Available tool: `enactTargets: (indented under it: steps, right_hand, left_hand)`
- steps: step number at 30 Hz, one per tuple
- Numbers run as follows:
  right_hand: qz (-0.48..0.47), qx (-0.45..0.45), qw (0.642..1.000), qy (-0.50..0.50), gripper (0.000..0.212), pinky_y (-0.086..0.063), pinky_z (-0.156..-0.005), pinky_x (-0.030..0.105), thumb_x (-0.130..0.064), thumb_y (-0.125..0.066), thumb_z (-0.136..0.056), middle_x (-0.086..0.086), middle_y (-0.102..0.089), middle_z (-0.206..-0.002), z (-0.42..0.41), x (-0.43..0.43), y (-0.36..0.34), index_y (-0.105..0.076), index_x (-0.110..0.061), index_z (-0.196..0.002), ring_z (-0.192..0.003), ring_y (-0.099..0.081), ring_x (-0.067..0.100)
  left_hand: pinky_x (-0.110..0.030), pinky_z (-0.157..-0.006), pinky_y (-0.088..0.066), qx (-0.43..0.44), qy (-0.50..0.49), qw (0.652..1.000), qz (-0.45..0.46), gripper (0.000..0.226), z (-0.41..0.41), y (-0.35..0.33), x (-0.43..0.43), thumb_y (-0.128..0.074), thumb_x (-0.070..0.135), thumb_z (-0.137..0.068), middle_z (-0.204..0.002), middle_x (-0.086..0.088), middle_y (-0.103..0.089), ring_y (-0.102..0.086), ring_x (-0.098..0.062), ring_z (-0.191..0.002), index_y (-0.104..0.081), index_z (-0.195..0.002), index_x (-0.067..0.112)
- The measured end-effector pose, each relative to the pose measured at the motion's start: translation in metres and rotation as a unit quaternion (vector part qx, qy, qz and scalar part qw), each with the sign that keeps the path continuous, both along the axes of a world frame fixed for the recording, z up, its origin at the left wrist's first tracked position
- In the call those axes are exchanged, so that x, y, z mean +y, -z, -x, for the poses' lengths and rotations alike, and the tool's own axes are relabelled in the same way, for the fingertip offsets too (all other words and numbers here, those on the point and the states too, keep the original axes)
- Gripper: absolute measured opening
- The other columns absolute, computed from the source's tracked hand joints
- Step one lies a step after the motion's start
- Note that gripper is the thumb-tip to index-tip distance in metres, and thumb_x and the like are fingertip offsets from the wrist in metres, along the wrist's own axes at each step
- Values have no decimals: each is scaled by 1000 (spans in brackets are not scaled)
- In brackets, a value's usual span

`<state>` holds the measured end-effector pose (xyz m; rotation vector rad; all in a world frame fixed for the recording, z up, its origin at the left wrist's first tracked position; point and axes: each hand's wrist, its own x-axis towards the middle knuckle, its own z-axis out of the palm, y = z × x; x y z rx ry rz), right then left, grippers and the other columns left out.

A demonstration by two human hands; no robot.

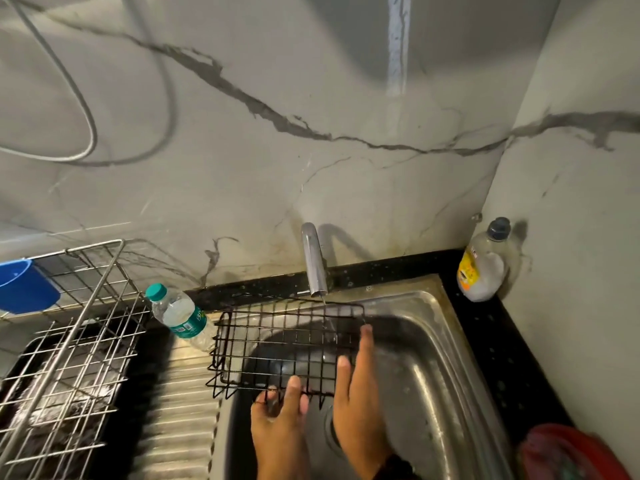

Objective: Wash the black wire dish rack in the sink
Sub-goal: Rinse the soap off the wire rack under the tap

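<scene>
The black wire dish rack [277, 344] is held level over the left part of the steel sink [436, 358], under the tap [314, 261], from which a thin stream of water runs onto it. My left hand [280, 420] grips the rack's near edge, its fingers curled round the wires. My right hand [358, 393] lies with straight fingers against the rack's right side, the fingertips reaching its far right corner.
A plastic water bottle [180, 317] lies tilted on the ribbed drainboard [180, 410] just left of the rack. Further left stands a silver wire drying rack [72, 341] with a blue cup [24, 285]. A soap bottle [485, 265] stands in the back right corner; something red [568, 452] is at bottom right.
</scene>
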<state>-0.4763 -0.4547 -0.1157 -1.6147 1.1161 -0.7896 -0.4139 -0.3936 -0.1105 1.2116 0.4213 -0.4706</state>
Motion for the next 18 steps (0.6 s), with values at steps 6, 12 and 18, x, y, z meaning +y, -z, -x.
enactTargets:
  steps: [6, 12, 18]
  right_hand:
    - [46, 38, 994, -93, 66, -12, -114, 4, -37, -37, -105, -15, -6, -163, -2, -4, -16, -2, -30, -160, -146, -10, -7]
    - [99, 7, 985, -139, 56, -25, -120, 31, -44, -35, -105, -1, -17, -167, -36, -42, -34, -17, -35, -157, -149, -19, 7]
    - [162, -16, 970, -180, 68, -14, -126, 43, -33, -36, -106, -16, 10, -167, -24, -14, -20, 6, -34, -159, -154, 5, 6]
  left_hand:
    - [-11, -63, -58, -12, 11, 1000, 25, 31, -12, -16, 4, -71, 14, -91, -115, -14, -64, -67, -15, -91, -54, -117, 9]
    - [-10, -47, -52, 33, 23, 999, 22, 30, -10, -28, 5, -69, 21, -94, -101, -13, -70, -66, -9, -72, -61, -115, 2]
    - [-10, -45, -51, 54, 16, 998, 35, 27, -15, -32, 16, -62, 13, -98, -89, -5, -73, -73, -7, -65, -60, -123, 4]
